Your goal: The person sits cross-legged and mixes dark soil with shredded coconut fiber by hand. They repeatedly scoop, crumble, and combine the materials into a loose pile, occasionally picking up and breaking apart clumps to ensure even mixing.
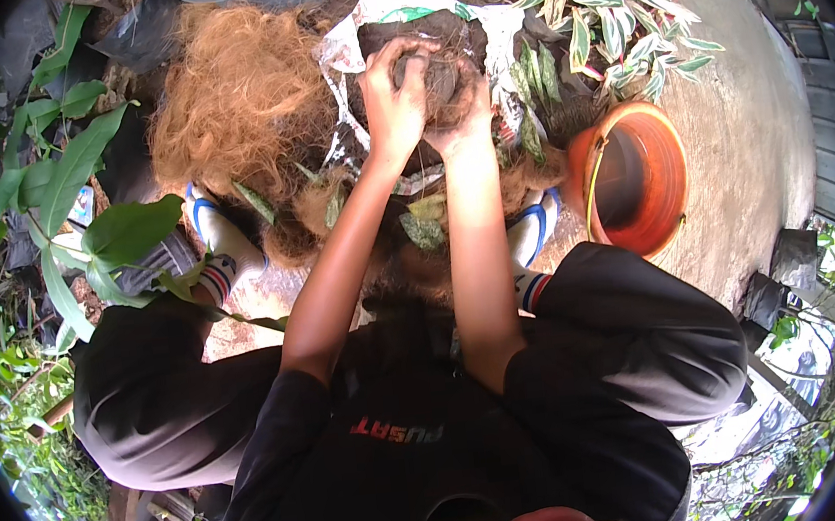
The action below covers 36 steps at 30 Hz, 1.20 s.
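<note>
The left hand [396, 104] and right hand [467, 123] are cupping a fibrous clump [443, 85] at an open sack's [368, 12] mouth, fingers [414, 74] curling around it; moving it is probably needing even support.

Lettering [399, 431]: one short line, located on the front of the black shirt [388, 479] worn by the seated person facing away from me. Colour: red at the picture-left end, grey along the remainder. Style: bold block characters, large enough to read.

Printed areas: the white bag [344, 49] in front of the person carries a green print [411, 13] on its upper folded rim. The folds break up this print; any wording there cannot be made out.

Small blue-and-white scrap [83, 206] among the leaves [77, 173]: markings too small to read.
</note>
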{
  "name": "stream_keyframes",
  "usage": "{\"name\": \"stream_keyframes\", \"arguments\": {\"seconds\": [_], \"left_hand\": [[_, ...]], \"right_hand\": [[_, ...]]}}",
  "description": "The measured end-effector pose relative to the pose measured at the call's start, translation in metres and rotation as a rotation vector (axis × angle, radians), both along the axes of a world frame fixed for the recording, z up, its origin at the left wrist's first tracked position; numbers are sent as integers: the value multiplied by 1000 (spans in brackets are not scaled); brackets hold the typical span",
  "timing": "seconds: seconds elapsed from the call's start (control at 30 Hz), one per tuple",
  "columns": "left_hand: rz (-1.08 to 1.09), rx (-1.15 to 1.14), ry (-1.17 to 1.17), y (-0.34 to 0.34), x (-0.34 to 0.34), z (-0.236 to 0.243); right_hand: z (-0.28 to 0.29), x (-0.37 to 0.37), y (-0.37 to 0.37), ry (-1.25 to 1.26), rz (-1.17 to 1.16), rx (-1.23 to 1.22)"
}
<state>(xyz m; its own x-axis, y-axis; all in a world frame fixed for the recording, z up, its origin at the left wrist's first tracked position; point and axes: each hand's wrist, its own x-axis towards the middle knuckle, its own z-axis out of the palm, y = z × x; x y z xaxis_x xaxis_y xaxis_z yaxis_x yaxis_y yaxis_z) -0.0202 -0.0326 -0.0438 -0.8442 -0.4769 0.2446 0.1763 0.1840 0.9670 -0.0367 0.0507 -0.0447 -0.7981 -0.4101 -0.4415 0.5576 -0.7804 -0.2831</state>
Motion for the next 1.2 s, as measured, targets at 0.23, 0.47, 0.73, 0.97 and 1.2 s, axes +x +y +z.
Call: {"name": "stream_keyframes", "arguments": {"seconds": [0.23,0.47,0.73,0.97,1.2], "left_hand": [[36,-265,-100,-1,-7,-2],[16,-442,19,7,-9,-5],[27,-464,26,-12,-7,27],[-147,-568,-181,-4,1,50],[-261,555,-303,-25,1,37]], "right_hand": [[-24,-8,-4,166,-35,33],[-56,-22,-6,196,-115,55],[14,-17,-4,147,41,136],[5,-16,0,279,-34,132],[38,-28,3,142,-2,575]]}}
